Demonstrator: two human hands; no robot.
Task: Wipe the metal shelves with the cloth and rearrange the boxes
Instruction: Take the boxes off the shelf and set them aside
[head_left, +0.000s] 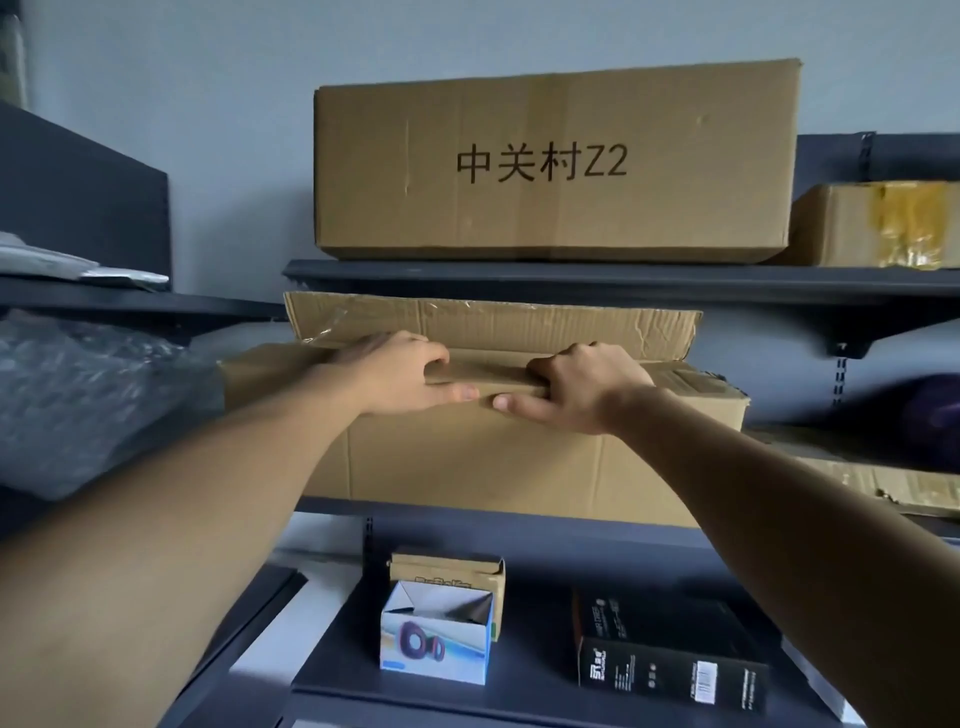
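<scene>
1. Presently, box (467, 467): open carton on the middle shelf (327, 505). Its rear flap (493, 325) stands up just under the top shelf (571, 278). Step judged: rearranging. No cloth in view.
2. Left hand (400, 374): fingers (436, 358) curled over the folded front flap, thumb beneath, pinching the flap.
3. Right hand (576, 387): same pinch on the same flap, just beside the left, thumb tips nearly meeting.
4. Risk, flap: both hands hold the box by the flap alone. Contents are hidden and their weight unknown. If the load is heavy, the flap could bend at its crease or tear, and the box would drop back.
5. Risk, swing: the hands sit close together near the middle of a long box. A pull could let one end lag and drag on the shelf, so the box twists.
6. Risk, clearance: any lift could catch the rear flap on the top shelf and jolt the big box (550, 161) above.
7. Risk, below: the blue box (436, 644) and black box (670, 670) stand on the lower shelf (535, 675). A slip forward would likely land on them.
8. Risk, sides: bubble wrap (78, 395) lies just beside the left end and flat cardboard (883, 483) near the right. Either could be dragged along.
</scene>
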